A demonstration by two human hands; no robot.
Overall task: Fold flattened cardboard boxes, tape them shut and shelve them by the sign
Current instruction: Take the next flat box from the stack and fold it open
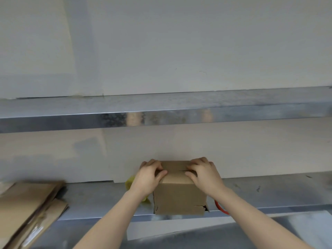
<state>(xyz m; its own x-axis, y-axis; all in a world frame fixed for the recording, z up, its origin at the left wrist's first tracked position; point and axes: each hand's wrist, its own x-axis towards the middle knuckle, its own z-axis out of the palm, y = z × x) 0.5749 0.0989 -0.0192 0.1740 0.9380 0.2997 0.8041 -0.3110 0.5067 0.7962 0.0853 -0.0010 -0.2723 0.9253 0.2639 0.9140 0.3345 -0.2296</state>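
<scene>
Through the head camera, along two bare forearms: holds a small brown cardboard box (179, 194) between both hands, upright on a grey metal shelf (269, 193), close to its front edge. Grips the box's top left edge with the left hand (149, 177), fingers curled over the far side, thumb laid on the top flaps. Grips the top right edge with the right hand (204, 175) in much the same way, fingers bent over the top, thumb near the middle seam. Shows a dark slit between the two top flaps, between the thumbs, and a torn lower corner on the near face, below the right hand. Just behind the left hand and wrist, partly hidden, a yellow object (129, 183) of unclear kind on the shelf. Just beside the box, under the right forearm, a red-orange curved piece (220, 207), mostly hidden. Well to the left of the left hand, a blurred stack of flattened brown cardboard sheets (27, 209) at the shelf's near side. Above both hands, a second shiny metal shelf (71, 119) across the whole width, with a pale grey wall (179, 42) behind. Below the box, between the forearms, a flat white sheet (161, 229).
</scene>
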